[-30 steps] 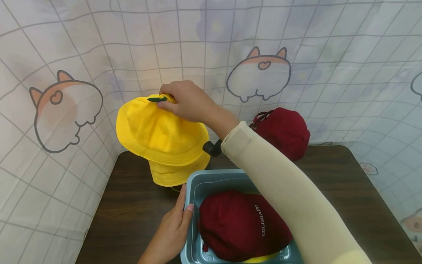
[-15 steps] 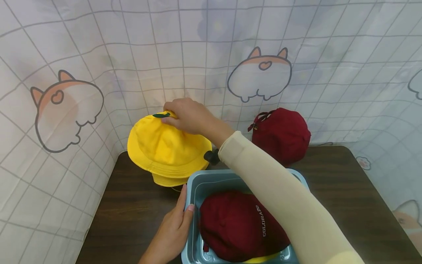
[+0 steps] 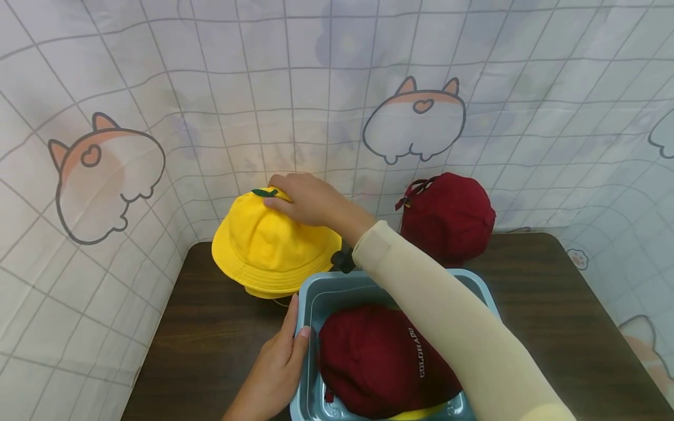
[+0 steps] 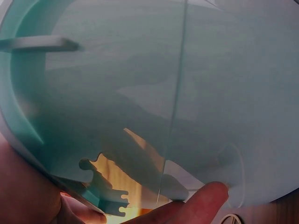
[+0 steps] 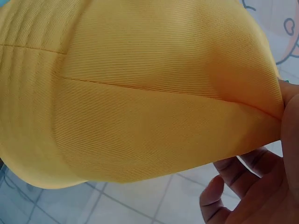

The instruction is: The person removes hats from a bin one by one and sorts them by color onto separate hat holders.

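At the back left, my right hand (image 3: 310,199) pinches the crown of a yellow bucket hat (image 3: 268,251) by its green leaf tip. This hat sits over a second yellow hat (image 3: 260,293), of which only the lower brim shows. In the right wrist view, the bucket hat's (image 5: 154,116) ribbed cloth fills most of the picture. My left hand (image 3: 274,362) holds the left rim of a blue plastic basin (image 3: 307,304), thumb on the rim and fingers along the outside. Inside the basin lies a dark red cap (image 3: 363,362) lettered COLORADO, with a bit of yellow beneath it.
Another dark red hat (image 3: 447,219) with a strap stands at the back right against the white gridded curtain (image 3: 237,70). The dark wooden table (image 3: 189,339) carries everything. My right forearm in a cream sleeve (image 3: 447,310) crosses over the basin.
My right hand has lowered the yellow bucket hat and moved it slightly right, so it covers more of the yellow hat below. My left hand has stayed on the basin rim.
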Motion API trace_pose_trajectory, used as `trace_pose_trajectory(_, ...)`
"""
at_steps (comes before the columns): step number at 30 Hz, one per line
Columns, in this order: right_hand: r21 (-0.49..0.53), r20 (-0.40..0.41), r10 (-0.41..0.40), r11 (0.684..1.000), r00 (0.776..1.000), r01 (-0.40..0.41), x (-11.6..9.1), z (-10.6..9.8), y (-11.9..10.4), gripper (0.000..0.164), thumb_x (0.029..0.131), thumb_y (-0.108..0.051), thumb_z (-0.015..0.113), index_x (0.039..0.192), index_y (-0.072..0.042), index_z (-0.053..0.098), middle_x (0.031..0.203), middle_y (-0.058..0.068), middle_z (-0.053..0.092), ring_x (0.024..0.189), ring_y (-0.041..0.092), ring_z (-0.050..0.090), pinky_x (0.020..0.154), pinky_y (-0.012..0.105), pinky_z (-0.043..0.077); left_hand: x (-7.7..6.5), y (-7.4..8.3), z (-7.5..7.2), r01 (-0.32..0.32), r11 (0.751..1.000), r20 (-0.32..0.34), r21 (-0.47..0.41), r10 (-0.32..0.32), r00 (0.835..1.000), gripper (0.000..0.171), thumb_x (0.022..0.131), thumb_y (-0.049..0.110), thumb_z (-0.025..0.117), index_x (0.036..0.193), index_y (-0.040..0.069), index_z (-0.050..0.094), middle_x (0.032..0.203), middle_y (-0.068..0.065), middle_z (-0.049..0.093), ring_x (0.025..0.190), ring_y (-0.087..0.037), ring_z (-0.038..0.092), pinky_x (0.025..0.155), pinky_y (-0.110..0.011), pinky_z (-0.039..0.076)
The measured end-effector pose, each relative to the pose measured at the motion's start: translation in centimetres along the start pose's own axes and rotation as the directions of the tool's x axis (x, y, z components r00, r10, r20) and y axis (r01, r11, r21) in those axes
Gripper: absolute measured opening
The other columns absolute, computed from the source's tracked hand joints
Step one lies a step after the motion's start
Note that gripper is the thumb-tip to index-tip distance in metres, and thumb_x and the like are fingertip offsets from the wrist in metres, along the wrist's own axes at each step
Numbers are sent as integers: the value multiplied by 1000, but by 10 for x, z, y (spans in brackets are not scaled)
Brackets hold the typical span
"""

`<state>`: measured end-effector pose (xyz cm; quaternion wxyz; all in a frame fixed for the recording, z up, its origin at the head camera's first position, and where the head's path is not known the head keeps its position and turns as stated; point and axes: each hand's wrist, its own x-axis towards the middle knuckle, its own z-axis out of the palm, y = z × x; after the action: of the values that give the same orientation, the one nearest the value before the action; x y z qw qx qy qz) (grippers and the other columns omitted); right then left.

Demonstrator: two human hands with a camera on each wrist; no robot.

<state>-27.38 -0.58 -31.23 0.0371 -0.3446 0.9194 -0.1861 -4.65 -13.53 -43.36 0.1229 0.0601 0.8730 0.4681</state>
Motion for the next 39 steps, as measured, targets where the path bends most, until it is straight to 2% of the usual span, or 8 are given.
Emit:
trace_pose_trajectory(11,134,45,93,986,995,-98,-6,-3,9,58,103,-64,41,145,-27,50,129,-2,64,109,17,58,98,36,51,0,-4,-16,25,1000,37,-7,-25,999,65,107,55,39,164,36,15,159,-7,45,132,-25,56,107,-54,48)
trace_pose_trajectory(16,311,-29,220,929,975,-200,-15,-8,24,58,106,-61,33,146,-23,50,132,5,64,111,22,60,97,41,52,1,-3,-49,16,999,-85,-31,-18,996,53,110,46,38,158,23,40,134,-8,67,109,-18,70,90,-40,59)
trace_pose_trajectory(22,518,14,460,756,888,-400,-27,-1,51,48,107,-57,38,128,-18,57,112,10,65,89,28,61,74,34,49,16,-10,-100,-51,987,-237,-155,13,971,47,111,40,38,145,10,53,117,-13,69,99,-13,72,82,-25,60)
trace_pose_trajectory(26,577,141,563,622,815,-529,-33,7,64,50,107,-56,41,131,-16,59,115,10,64,86,27,59,69,30,46,30,-17,-123,-43,956,-299,-289,-47,953,53,110,44,40,143,4,52,113,-14,68,96,-12,72,81,-24,59)
trace_pose_trajectory(30,580,265,601,525,754,-623,-36,16,72,58,107,-58,36,136,-13,58,123,11,61,88,25,59,74,31,48,46,-27,-136,17,951,-366,-309,-135,921,55,109,48,41,143,6,53,108,-4,66,92,-8,70,80,-20,58)
trace_pose_trajectory(32,574,314,608,490,729,-656,-37,20,75,61,107,-58,36,138,-11,56,129,13,60,90,26,61,77,33,49,54,-32,-139,45,943,-387,-330,-178,905,54,108,48,42,144,9,52,109,-2,65,93,-8,69,79,-19,58)
trace_pose_trajectory(35,520,346,628,490,697,-699,-38,25,78,59,108,-54,38,136,-7,58,128,14,63,88,26,64,78,33,51,65,-39,-143,65,916,-397,-395,-234,888,53,108,46,43,147,11,48,113,0,61,93,-8,67,79,-19,57)
trace_pose_trajectory(39,454,402,625,499,670,-738,-42,31,81,45,108,-41,45,131,-5,60,110,13,69,72,19,65,66,27,50,77,-49,-144,98,892,-353,-441,-273,895,56,108,43,45,153,10,39,119,2,53,94,-8,62,78,-21,57)
